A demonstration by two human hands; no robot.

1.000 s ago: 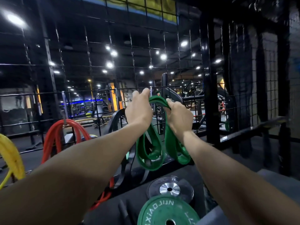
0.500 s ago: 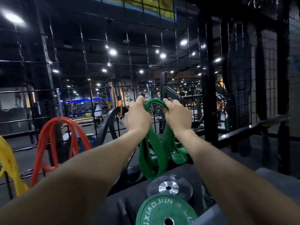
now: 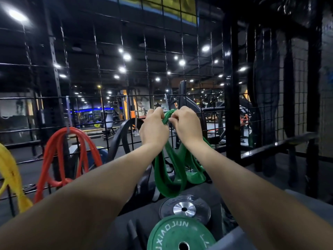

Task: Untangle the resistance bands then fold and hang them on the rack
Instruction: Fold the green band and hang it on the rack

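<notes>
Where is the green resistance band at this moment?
In the head view, the green band is at centre, gripped at its top by the left hand and right hand, its loops hanging before the wire rack, above the weight plates.

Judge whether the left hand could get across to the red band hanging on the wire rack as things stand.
Probably yes, once freed. The left hand grips the green band together with the right hand. The red band hangs to its left with nothing between them, though its distance is hard to judge.

You see a matt rubber green band (image 3: 168, 179), a black metal wire grid (image 3: 147, 83), and a plate with a shiny steel hub (image 3: 184, 209).
</notes>
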